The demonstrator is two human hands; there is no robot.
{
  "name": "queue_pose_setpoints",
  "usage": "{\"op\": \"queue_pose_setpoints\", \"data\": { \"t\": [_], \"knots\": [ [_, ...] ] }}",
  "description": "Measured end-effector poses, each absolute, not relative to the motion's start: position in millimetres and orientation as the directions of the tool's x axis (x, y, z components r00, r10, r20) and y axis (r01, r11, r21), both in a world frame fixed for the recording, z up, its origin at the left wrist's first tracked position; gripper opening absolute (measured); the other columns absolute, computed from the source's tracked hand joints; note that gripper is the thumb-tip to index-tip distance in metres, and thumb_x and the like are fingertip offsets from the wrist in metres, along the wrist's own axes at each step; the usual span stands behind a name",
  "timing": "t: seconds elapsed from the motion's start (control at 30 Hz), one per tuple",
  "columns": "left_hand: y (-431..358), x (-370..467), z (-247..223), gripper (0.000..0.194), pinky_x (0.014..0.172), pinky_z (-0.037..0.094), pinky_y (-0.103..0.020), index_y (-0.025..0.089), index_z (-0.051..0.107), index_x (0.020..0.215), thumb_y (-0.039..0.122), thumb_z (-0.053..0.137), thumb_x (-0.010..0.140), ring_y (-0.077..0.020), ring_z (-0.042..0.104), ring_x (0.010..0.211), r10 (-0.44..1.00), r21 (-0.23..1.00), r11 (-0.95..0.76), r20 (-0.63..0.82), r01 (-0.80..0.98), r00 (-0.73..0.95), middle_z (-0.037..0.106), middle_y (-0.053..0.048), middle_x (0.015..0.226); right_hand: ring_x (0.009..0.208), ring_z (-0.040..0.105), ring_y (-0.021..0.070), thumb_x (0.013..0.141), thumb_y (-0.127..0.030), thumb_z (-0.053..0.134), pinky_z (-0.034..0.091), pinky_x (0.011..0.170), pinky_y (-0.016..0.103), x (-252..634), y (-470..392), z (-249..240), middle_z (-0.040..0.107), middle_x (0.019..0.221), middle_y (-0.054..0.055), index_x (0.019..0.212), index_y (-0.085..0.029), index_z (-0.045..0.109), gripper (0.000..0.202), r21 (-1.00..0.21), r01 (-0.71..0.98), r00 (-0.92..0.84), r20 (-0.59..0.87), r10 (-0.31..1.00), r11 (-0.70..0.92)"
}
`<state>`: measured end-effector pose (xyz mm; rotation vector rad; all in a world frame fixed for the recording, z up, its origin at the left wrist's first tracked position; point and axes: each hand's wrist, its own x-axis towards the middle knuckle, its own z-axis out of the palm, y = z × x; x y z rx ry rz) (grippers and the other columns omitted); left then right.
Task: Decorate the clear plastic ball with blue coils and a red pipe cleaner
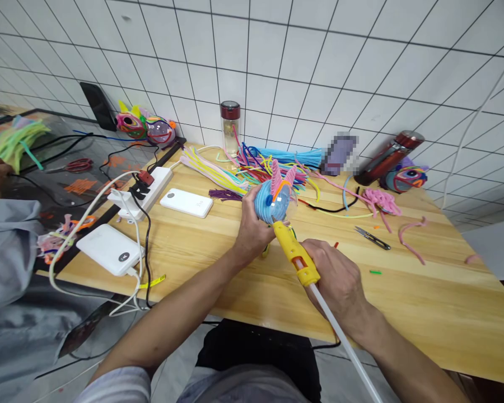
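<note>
My left hand is wrapped round a clear ball covered partly with light blue pipe cleaner. Two pink pointed ears rise from its top, with an orange strip and a dark blue dot on the front. In my right hand is a yellow glue gun, a long white glue stick coming out of its back end. The gun's nozzle points at the lower part of the ball; whether it touches cannot be made out.
Behind the ball lie colourful pipe cleaners and a glass bottle. Small snips lie right, near a dark red flask. White power banks and a power strip with cables are left, beside another person's sleeve.
</note>
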<state>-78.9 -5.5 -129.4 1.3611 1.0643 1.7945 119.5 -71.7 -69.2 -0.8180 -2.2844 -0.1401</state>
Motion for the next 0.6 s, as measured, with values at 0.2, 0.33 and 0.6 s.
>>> {"op": "queue_pose_setpoints", "data": {
  "t": [0.2, 0.33, 0.6],
  "knots": [
    [-4, -79, -131, 0.107, 0.132, 0.030, -0.052, 0.028, 0.043, 0.155, 0.036, 0.102, 0.067, -0.0378, 0.042, 0.155, 0.838, 0.872, -0.484, 0.485, 0.070, -0.250, 0.046, -0.014, 0.161, 0.087, 0.074, 0.0255, 0.104, -0.018, 0.056, 0.056, 0.076, 0.036, 117, -71, -65, 0.078, 0.103, 0.012, 0.125, -0.020, 0.058, 0.021, -0.073, 0.606, -0.562, 0.665, 0.492, 0.792],
    [1, -80, -138, 0.111, 0.130, 0.033, -0.055, 0.028, 0.038, 0.158, 0.046, 0.100, 0.068, -0.0389, 0.044, 0.153, 0.815, 0.846, -0.501, 0.531, 0.180, -0.230, 0.047, -0.016, 0.159, 0.082, 0.072, 0.0228, 0.104, -0.013, 0.050, 0.055, 0.072, 0.033, 115, -70, -61, 0.077, 0.098, 0.011, 0.117, -0.018, 0.058, 0.016, -0.048, 0.602, -0.567, 0.677, 0.469, 0.797],
    [2, -81, -144, 0.110, 0.130, 0.034, -0.057, 0.028, 0.036, 0.161, 0.046, 0.097, 0.072, -0.0390, 0.044, 0.154, 0.784, 0.811, -0.541, 0.582, 0.221, -0.215, 0.043, -0.017, 0.162, 0.084, 0.072, 0.0224, 0.105, -0.014, 0.049, 0.056, 0.073, 0.032, 116, -70, -62, 0.076, 0.099, 0.011, 0.117, -0.017, 0.059, 0.016, -0.043, 0.610, -0.567, 0.674, 0.474, 0.791]
  ]
}}
